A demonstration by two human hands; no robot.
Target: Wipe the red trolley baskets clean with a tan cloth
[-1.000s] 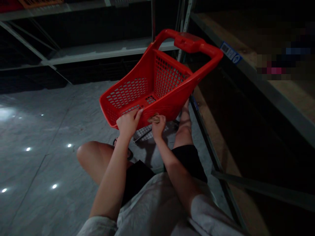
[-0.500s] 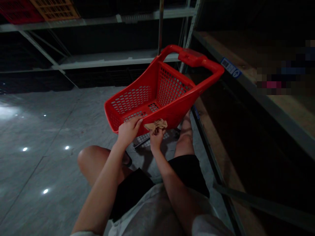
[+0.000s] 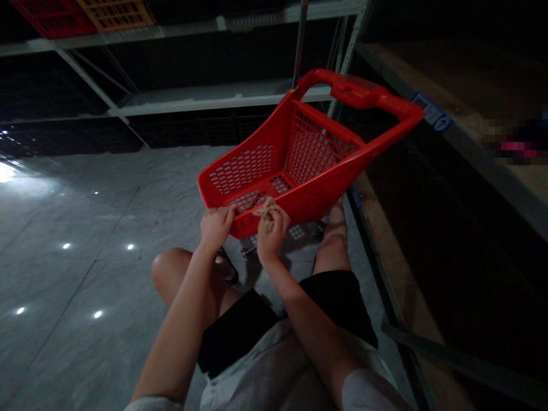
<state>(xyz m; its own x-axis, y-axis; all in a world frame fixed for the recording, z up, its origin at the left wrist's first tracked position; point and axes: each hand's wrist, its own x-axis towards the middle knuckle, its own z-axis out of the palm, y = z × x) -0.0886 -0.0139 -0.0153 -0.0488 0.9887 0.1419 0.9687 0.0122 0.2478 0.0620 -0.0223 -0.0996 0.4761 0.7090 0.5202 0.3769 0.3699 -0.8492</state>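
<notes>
A red plastic shopping trolley basket [image 3: 265, 165] stands in front of me, its handle [image 3: 363, 94] at the far right. My left hand [image 3: 216, 226] grips the near rim of the basket with its fingers curled over the edge. My right hand [image 3: 272, 234] is closed on a crumpled tan cloth [image 3: 264, 210] and presses it against the basket's near rim. I am crouched on the floor, my knees to either side below the trolley.
Grey metal shelving [image 3: 205, 103] runs along the back, with red and orange crates [image 3: 85, 14] on top. A wooden shelf rack [image 3: 466, 142] with a blue label stands close on the right. Polished grey floor tiles [image 3: 77, 228] spread to the left.
My right hand has moved the cloth from the basket's outer side up onto its near rim. My left hand shifted from flat on the rim to curled over it. The view turned slightly left.
</notes>
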